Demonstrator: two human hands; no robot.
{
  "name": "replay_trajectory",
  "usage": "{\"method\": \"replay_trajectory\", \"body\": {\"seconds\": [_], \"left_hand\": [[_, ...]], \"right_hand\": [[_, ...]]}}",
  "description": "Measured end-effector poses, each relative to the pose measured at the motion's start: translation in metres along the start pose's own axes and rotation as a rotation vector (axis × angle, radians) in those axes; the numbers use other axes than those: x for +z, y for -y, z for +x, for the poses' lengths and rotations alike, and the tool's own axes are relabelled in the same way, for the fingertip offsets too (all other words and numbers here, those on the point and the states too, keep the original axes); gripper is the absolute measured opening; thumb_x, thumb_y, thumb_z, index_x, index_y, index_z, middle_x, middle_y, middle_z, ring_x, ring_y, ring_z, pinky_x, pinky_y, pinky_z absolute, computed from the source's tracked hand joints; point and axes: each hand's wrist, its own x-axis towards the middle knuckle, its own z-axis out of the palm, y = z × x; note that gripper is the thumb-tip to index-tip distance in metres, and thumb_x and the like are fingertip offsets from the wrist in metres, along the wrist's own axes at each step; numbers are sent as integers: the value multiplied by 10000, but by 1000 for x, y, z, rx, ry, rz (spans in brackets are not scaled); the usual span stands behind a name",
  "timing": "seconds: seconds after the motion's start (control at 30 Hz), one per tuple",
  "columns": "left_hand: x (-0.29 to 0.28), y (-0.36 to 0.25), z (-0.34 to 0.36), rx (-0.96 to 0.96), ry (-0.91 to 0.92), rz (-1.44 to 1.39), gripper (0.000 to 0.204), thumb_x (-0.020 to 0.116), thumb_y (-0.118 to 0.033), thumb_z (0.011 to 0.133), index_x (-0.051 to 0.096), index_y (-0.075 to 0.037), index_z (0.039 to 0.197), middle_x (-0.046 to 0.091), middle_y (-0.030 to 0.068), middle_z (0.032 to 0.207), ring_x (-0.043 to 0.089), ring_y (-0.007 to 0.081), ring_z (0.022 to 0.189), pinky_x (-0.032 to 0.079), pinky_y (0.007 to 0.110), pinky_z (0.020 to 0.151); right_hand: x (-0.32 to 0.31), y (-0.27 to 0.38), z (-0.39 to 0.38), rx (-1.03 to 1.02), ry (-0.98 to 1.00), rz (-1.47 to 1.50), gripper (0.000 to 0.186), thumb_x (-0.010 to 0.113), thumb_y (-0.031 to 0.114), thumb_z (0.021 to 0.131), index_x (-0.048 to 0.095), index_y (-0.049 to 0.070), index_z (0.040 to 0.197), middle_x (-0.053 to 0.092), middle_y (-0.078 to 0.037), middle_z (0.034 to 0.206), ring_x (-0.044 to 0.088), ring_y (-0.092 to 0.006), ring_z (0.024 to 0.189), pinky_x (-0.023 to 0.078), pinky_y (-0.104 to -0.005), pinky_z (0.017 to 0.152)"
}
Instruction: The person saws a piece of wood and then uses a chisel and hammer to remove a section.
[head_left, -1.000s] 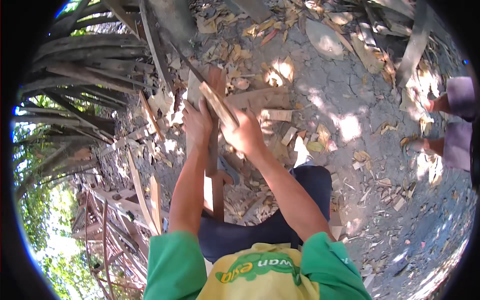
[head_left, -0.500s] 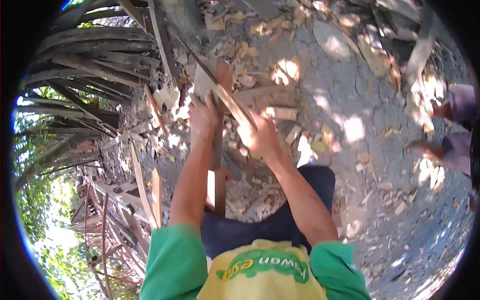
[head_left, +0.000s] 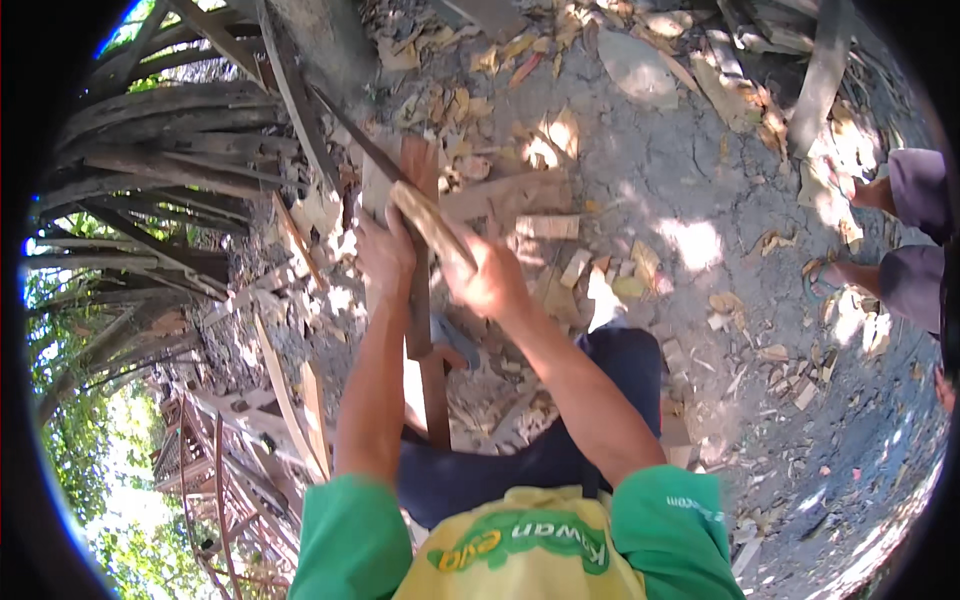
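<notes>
A narrow wooden plank (head_left: 420, 322) runs away from my body above my dark-trousered legs, with a reddish upper end. Around its left side, the curled fingers of my left hand (head_left: 385, 255) grip it. My right hand (head_left: 485, 275) is closed on the pale wooden handle (head_left: 428, 218) of a long dark blade (head_left: 355, 130), which lies diagonally across the plank toward the upper left, just above my left hand. Whether the blade touches the plank I cannot tell. One of my feet, in a grey sandal (head_left: 455, 335), shows beside the plank.
Weathered branches and boards (head_left: 170, 160) crowd the left, with loose pale strips (head_left: 275, 370) below them. A tree trunk (head_left: 330, 40) stands at the top. Offcuts (head_left: 545, 226) and dry leaves lie on cracked earth. Another person's legs in purple trousers (head_left: 915, 200) are at the right edge.
My right hand and the bladed tool shifted toward the lower right, then back up-left along the blade's line. My left hand stays on the plank. The view sways slightly.
</notes>
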Motion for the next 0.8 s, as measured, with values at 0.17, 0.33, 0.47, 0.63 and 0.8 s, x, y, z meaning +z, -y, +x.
{"method": "replay_trajectory", "body": {"seconds": [0.17,0.33,0.47,0.63,0.8], "left_hand": [[3,2,1,-21,18,-15,811,419,-626,1022,334,-53,1591,477,253,1501,488,438,1356,381,599,1090],[16,13,6,2,-20,-2,839,425,-653,1012,327,-60,1598,476,254,1505,465,454,1370,336,596,1123],[4,9,-1,20,-21,-23,836,418,-639,1016,332,-36,1589,485,267,1492,474,472,1355,338,603,1120],[-8,1,-8,45,-2,-38,817,409,-619,1023,329,-37,1590,472,272,1503,469,472,1362,346,602,1126],[15,11,6,-3,-38,34,847,389,-666,1016,318,-53,1598,474,255,1500,466,458,1367,356,592,1109]], "right_hand": [[-106,79,-76,261,137,-40,648,752,39,776,599,51,1405,728,-224,1057,732,-368,875,579,-408,774],[-136,99,-78,180,81,49,710,726,-19,764,577,55,1454,757,-175,1093,766,-259,893,586,-344,779],[-29,28,1,106,99,74,622,733,145,831,578,167,1432,686,-236,1205,681,-436,1012,589,-454,830],[-45,47,-28,91,45,89,665,736,121,823,549,101,1461,716,-251,969,696,-438,893,553,-470,793],[-145,90,-112,329,244,126,713,720,17,838,483,36,1510,632,-229,1370,698,-319,1161,558,-420,958]]}}
